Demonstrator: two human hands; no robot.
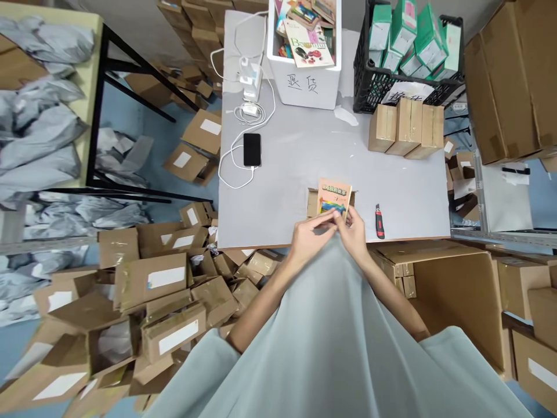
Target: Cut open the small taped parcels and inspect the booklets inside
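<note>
A small orange book with a colourful picture on its cover is held up near the table's front edge. My left hand grips its lower edge, and my right hand pinches its lower right corner; the fingertips of both meet there. Behind and under the book lies a small open cardboard box, mostly covered, so its contents are hidden. To the right of my right hand, a red and black box cutter rests on the grey table.
A phone charges by a cable and power strip. At the back stand a white bin of books and a black crate of green boxes. Three brown cartons sit right. Discarded boxes crowd the left floor.
</note>
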